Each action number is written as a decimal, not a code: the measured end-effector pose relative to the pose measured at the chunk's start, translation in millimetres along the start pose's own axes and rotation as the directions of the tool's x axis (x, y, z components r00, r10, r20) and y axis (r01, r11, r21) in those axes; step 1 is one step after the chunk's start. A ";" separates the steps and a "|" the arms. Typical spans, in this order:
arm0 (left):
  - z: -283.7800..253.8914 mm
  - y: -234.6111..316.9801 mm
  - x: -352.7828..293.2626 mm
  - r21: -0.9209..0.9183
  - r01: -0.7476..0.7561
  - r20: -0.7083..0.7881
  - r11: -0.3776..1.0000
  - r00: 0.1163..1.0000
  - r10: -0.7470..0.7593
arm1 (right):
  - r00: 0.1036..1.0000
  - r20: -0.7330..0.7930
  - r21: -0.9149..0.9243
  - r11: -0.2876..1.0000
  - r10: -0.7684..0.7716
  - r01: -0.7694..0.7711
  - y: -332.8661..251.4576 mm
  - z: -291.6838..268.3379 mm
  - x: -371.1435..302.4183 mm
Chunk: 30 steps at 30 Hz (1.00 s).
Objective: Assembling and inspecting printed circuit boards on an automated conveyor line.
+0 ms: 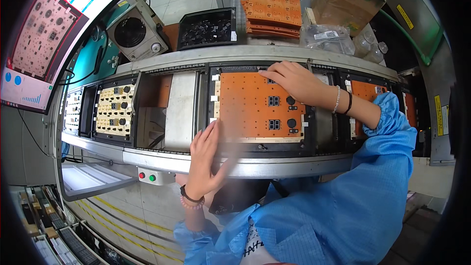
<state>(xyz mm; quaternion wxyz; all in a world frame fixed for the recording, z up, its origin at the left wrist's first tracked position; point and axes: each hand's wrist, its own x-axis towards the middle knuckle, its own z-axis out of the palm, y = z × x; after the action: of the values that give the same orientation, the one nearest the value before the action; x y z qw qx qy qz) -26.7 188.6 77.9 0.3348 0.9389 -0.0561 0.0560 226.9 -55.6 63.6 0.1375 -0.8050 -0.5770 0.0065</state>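
Observation:
An orange perforated board (245, 103) lies over a cream board in a black frame (202, 103) on the conveyor. Black two-digit displays (274, 101) and round black parts (292, 122) show through its right half. My right hand (292, 81) rests at the board's far edge, its fingers stretched leftward and nothing seen in its grip. It covers part of the topmost display. At the frame's near left corner is my left hand (208, 154), fingers extended upward and thumb apart, smeared by motion. Nothing shows in it.
Another framed cream board (114, 105) sits to the left, and a framed orange one (360, 93) to the right. Behind the rail stand a black bin (206, 29) of small dark parts, stacked orange boards (274, 7) and a fan unit (133, 32). A monitor (49, 29) hangs upper left.

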 end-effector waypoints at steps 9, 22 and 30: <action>20.9 24.9 -3.1 0.470 0.060 0.046 0.881 0.995 -0.093 | 0.985 -0.153 -0.125 0.987 0.081 -0.101 -10.8 18.3 -12.5; 27.6 24.8 -7.3 0.462 0.046 -0.032 0.886 0.999 -0.036 | 0.988 -0.139 -0.159 0.983 0.066 -0.088 -5.1 17.6 -17.9; 27.1 31.9 -13.1 0.516 -0.020 -0.001 0.857 1.000 0.023 | 0.955 -0.206 -0.149 0.958 0.213 -0.245 49.8 -34.4 -38.6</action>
<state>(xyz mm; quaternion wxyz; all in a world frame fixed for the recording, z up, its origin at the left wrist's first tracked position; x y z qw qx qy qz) -42.4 147.7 75.0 0.0710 0.9934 -0.0484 0.0758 266.0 -113.6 79.5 0.1192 -0.8725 -0.4623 -0.1035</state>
